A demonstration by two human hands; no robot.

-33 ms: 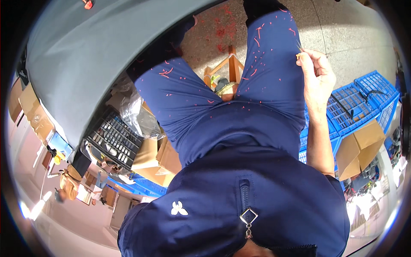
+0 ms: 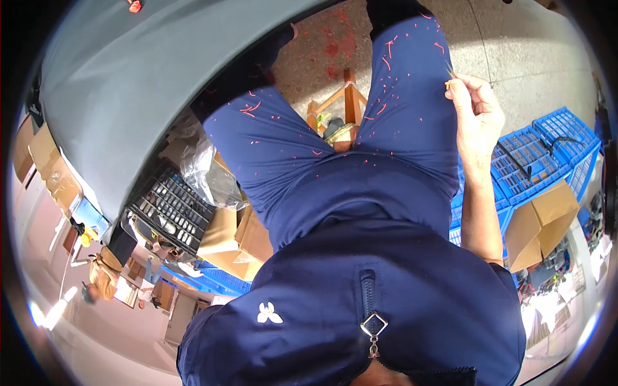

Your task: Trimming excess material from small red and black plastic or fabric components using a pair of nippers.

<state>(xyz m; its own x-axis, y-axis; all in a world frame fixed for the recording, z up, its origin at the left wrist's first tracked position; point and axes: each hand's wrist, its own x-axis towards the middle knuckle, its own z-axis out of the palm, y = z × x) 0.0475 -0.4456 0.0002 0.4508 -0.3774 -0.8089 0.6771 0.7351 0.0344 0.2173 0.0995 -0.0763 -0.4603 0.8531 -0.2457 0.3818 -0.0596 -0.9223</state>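
My right hand (image 2: pixel 477 119) is raised beside my right thigh, thumb and fingers pinched together. From the pinch sticks out a thin, pointed metal tool (image 2: pixel 450 72), its tip toward the knee. A small yellow-orange bit shows by the thumb; most of the tool is hidden in the fingers, so its kind is unclear. Thin red scraps (image 2: pixel 250 109) lie scattered over both legs of my dark blue trousers (image 2: pixel 405 96). My left hand is not in view.
A grey-covered table (image 2: pixel 129 83) fills the upper left, with a small red piece (image 2: pixel 134 6) on it. Blue plastic crates (image 2: pixel 524 164) and an open cardboard box (image 2: pixel 542 222) stand at my right. A dark crate (image 2: pixel 174 206) and clear plastic (image 2: pixel 207 174) sit left. Red scraps litter the floor.
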